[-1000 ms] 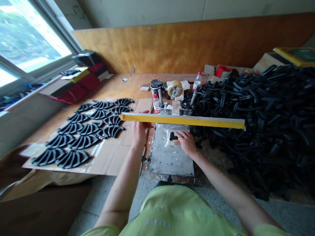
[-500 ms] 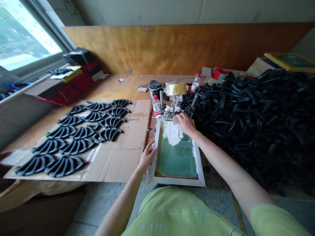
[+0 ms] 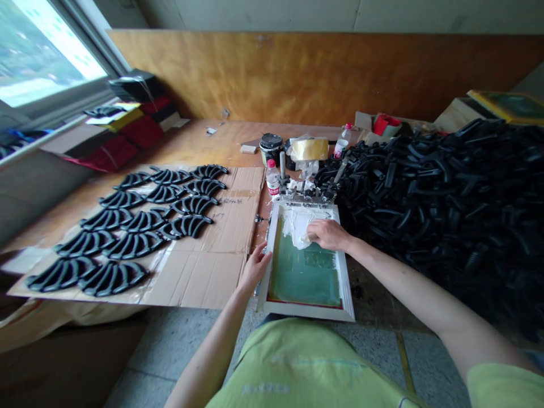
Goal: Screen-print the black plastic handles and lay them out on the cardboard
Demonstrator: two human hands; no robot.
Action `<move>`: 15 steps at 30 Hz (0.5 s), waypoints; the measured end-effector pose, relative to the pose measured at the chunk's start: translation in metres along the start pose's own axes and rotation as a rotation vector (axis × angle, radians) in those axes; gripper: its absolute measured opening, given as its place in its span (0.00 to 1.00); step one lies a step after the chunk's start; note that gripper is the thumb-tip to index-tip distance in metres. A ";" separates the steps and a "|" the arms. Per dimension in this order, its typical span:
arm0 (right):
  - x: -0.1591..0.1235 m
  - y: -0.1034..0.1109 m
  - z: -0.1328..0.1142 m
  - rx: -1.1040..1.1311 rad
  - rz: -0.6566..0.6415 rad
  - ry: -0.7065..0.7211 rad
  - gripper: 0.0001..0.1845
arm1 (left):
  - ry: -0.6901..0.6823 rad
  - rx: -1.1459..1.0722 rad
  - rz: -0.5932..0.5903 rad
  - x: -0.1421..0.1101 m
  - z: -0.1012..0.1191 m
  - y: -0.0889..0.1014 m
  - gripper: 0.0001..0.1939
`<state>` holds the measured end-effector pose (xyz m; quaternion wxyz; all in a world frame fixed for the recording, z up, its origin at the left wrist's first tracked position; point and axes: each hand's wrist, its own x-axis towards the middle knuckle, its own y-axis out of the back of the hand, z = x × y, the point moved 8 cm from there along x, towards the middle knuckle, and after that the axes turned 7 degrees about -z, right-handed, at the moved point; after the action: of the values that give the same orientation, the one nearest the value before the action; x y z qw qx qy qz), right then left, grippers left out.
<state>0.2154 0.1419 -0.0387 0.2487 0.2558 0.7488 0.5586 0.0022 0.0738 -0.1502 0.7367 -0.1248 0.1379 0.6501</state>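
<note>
A silkscreen frame (image 3: pixel 263 292) with a pale border and green mesh lies in front of me. White ink (image 3: pixel 293 222) is spread over the far part of its mesh. Over this ink my right hand (image 3: pixel 329 234) is closed on a pale scraper, mostly hidden by the fingers and the ink. My left hand (image 3: pixel 256 265) rests against the frame's left border, fingers stretched along it and thumb apart. Metal hinge clamps (image 3: pixel 308 195) hold the frame's far end.
Black curved plastic parts (image 3: pixel 114 277) lie in fanned rows on cardboard (image 3: pixel 204 272) to the left. A heap of black parts (image 3: pixel 446 215) fills the right side. Behind the clamps stand two bottles (image 3: pixel 272 180), an ink tub (image 3: pixel 271 148) and a yellow tape roll (image 3: pixel 309 149).
My right hand has moved from the frame's far end toward me, drawing the scraper through the white ink. The left hand stays at the frame's left border.
</note>
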 end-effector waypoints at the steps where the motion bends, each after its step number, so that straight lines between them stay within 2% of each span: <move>1: 0.001 0.000 0.003 -0.005 0.052 -0.041 0.11 | -0.005 0.004 0.006 0.000 0.000 0.001 0.37; 3: -0.001 -0.005 0.003 -0.014 0.124 -0.062 0.14 | -0.010 0.009 0.017 0.000 0.000 0.002 0.36; 5: -0.006 -0.015 -0.003 0.003 0.119 -0.004 0.15 | -0.012 0.014 0.026 0.000 0.000 0.003 0.36; 7: -0.006 -0.014 -0.003 0.037 0.110 0.007 0.14 | -0.014 0.014 0.027 0.000 0.002 0.003 0.36; 9: 0.004 0.002 0.008 0.062 0.150 -0.078 0.12 | -0.013 -0.003 0.020 -0.003 0.008 0.002 0.37; 11: 0.019 0.027 0.028 0.062 0.208 -0.216 0.20 | -0.004 -0.036 0.005 -0.009 0.022 0.002 0.40; 13: 0.031 0.053 0.053 0.047 0.234 -0.359 0.28 | 0.001 -0.079 -0.011 -0.018 0.044 0.001 0.41; 15: 0.029 0.073 0.080 0.047 0.270 -0.472 0.27 | -0.017 -0.108 -0.004 -0.026 0.073 0.002 0.35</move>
<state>0.2539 0.2358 0.0092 0.3338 0.4822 0.6421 0.4938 0.0000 0.0768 -0.0728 0.7314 -0.1590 0.0961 0.6562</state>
